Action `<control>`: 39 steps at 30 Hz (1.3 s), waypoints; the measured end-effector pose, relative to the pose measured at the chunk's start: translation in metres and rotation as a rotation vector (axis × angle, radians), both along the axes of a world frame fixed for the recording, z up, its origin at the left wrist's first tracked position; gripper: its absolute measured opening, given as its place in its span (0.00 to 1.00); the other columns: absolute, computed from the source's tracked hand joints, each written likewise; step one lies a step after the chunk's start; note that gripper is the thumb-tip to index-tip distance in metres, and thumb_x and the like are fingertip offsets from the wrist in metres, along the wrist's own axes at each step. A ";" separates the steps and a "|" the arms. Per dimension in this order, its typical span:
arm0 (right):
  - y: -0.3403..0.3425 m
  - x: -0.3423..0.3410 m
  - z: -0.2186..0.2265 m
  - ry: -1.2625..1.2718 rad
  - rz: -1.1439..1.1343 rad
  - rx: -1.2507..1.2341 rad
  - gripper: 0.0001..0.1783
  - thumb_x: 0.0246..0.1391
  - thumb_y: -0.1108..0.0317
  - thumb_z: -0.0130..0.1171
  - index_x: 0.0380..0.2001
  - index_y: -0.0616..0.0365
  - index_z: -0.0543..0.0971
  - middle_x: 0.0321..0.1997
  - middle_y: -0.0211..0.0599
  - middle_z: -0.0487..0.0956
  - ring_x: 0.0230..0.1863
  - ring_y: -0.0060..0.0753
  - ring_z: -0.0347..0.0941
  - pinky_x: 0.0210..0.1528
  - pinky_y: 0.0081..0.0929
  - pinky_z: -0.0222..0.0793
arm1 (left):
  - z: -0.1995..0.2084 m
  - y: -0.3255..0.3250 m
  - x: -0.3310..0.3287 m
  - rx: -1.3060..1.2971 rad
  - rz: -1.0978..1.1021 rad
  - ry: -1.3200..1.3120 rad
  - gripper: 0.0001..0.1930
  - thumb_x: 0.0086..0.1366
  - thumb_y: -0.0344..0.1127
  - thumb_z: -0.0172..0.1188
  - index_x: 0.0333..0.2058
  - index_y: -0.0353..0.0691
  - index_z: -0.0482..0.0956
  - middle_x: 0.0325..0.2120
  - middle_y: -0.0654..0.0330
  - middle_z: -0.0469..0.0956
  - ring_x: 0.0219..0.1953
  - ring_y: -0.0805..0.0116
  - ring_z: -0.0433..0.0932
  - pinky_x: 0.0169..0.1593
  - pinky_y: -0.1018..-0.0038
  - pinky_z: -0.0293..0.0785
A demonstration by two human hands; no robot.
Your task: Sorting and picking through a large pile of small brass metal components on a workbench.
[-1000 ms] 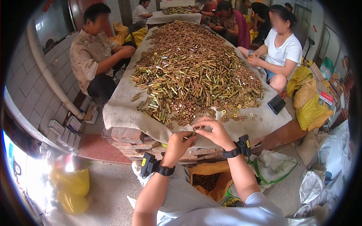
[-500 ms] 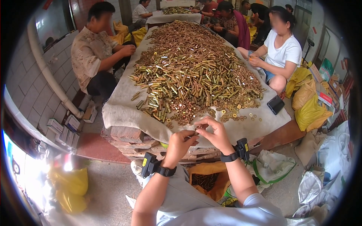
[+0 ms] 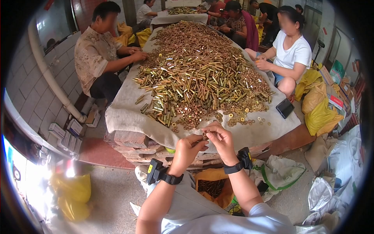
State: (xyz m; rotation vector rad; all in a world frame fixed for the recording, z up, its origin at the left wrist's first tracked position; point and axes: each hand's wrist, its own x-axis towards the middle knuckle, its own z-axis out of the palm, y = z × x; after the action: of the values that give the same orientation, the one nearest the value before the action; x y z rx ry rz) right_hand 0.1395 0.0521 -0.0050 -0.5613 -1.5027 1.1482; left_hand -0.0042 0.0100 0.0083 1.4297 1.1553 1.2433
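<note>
My left hand (image 3: 189, 148) and my right hand (image 3: 220, 141) meet over the near edge of a cloth-covered table (image 3: 126, 119). Their fingertips pinch a small metal fastener (image 3: 205, 135) from both sides. Fingers cover most of it, so its exact kind is unclear. Just beyond lies a heap of coppery nuts (image 3: 190, 114), with brass-coloured washers (image 3: 242, 117) scattered to the right. Behind these rises a large mound of yellowish metal sleeves (image 3: 194, 84), with reddish-brown metal pieces (image 3: 187, 37) toward the far end.
An orange bag (image 3: 230, 191) of dark metal pieces stands open below my hands, near a white sack (image 3: 282, 171). A phone (image 3: 284, 108) lies at the table's right edge. People sit along both sides. Yellow bags (image 3: 321, 117) pile up at right; stacked bricks (image 3: 132, 142) support the table.
My right hand has shifted slightly, its wrist moving left, while both hands keep pinching the fastener. The person at left has reached toward the pile.
</note>
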 end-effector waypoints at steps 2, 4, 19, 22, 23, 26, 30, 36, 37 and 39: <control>-0.001 0.001 0.000 0.075 0.037 -0.026 0.08 0.51 0.74 0.57 0.36 0.62 0.79 0.38 0.30 0.73 0.40 0.21 0.67 0.47 0.21 0.61 | -0.001 0.000 0.001 -0.015 -0.044 -0.043 0.09 0.60 0.25 0.56 0.36 0.23 0.74 0.27 0.56 0.78 0.31 0.71 0.80 0.34 0.81 0.75; -0.001 0.002 0.001 0.056 0.054 -0.021 0.08 0.52 0.73 0.57 0.37 0.62 0.78 0.38 0.30 0.72 0.41 0.21 0.66 0.46 0.20 0.60 | 0.000 0.000 0.000 -0.015 -0.057 -0.057 0.09 0.60 0.25 0.56 0.36 0.23 0.74 0.27 0.56 0.78 0.31 0.71 0.80 0.34 0.81 0.76; -0.015 0.005 0.005 0.065 -0.035 -0.074 0.20 0.56 0.59 0.55 0.48 0.59 0.74 0.44 0.29 0.70 0.49 0.23 0.63 0.54 0.23 0.56 | 0.002 0.000 0.000 0.006 0.013 -0.079 0.08 0.59 0.25 0.57 0.35 0.24 0.75 0.26 0.57 0.79 0.30 0.73 0.80 0.33 0.81 0.75; -0.020 0.000 0.011 0.027 -0.037 0.003 0.21 0.57 0.58 0.52 0.49 0.59 0.73 0.46 0.31 0.70 0.53 0.26 0.62 0.56 0.25 0.54 | 0.001 0.000 -0.001 0.036 0.038 -0.042 0.08 0.59 0.25 0.58 0.34 0.24 0.75 0.26 0.57 0.79 0.29 0.73 0.80 0.32 0.81 0.75; -0.021 -0.001 0.012 -0.007 0.014 0.062 0.21 0.58 0.57 0.50 0.50 0.59 0.73 0.48 0.32 0.70 0.54 0.27 0.62 0.57 0.26 0.54 | 0.000 0.000 -0.001 0.050 0.045 -0.026 0.08 0.58 0.25 0.59 0.34 0.25 0.76 0.26 0.57 0.79 0.29 0.74 0.80 0.32 0.81 0.75; -0.022 0.005 0.004 -0.013 -0.051 -0.013 0.22 0.59 0.56 0.48 0.51 0.59 0.72 0.55 0.36 0.69 0.58 0.31 0.60 0.61 0.29 0.51 | -0.001 0.005 -0.004 0.040 0.114 0.014 0.07 0.57 0.25 0.59 0.33 0.26 0.77 0.25 0.56 0.79 0.28 0.73 0.80 0.30 0.81 0.74; -0.027 0.000 0.009 -0.020 -0.089 0.010 0.22 0.60 0.59 0.47 0.51 0.61 0.71 0.55 0.37 0.68 0.57 0.31 0.61 0.60 0.29 0.53 | -0.002 0.005 0.001 0.174 0.119 0.151 0.08 0.56 0.26 0.60 0.32 0.27 0.77 0.24 0.55 0.78 0.27 0.71 0.81 0.28 0.80 0.74; -0.026 -0.002 0.010 -0.030 -0.191 0.016 0.16 0.61 0.65 0.45 0.42 0.64 0.76 0.49 0.37 0.72 0.53 0.28 0.65 0.57 0.27 0.58 | -0.007 0.008 0.001 0.145 0.133 0.126 0.09 0.56 0.28 0.61 0.33 0.27 0.78 0.24 0.53 0.77 0.26 0.68 0.81 0.27 0.78 0.73; -0.026 0.004 0.007 -0.032 -0.196 0.015 0.16 0.61 0.65 0.45 0.42 0.64 0.76 0.49 0.37 0.72 0.53 0.28 0.65 0.57 0.27 0.58 | -0.008 0.008 0.000 0.145 0.129 0.124 0.09 0.56 0.28 0.61 0.33 0.27 0.78 0.24 0.53 0.77 0.26 0.68 0.81 0.27 0.78 0.73; -0.022 0.019 -0.002 -0.117 -0.078 0.004 0.13 0.60 0.68 0.45 0.39 0.65 0.76 0.45 0.35 0.74 0.48 0.26 0.68 0.53 0.25 0.60 | -0.011 0.011 -0.005 0.094 0.182 0.166 0.09 0.55 0.28 0.62 0.33 0.29 0.78 0.26 0.52 0.78 0.25 0.67 0.80 0.27 0.76 0.73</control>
State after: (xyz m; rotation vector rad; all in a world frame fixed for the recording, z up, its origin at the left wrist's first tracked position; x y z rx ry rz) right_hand 0.1587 0.0302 -0.0069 -0.6884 -1.5683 1.0668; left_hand -0.0087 0.0211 -0.0024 1.5478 1.3809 1.3389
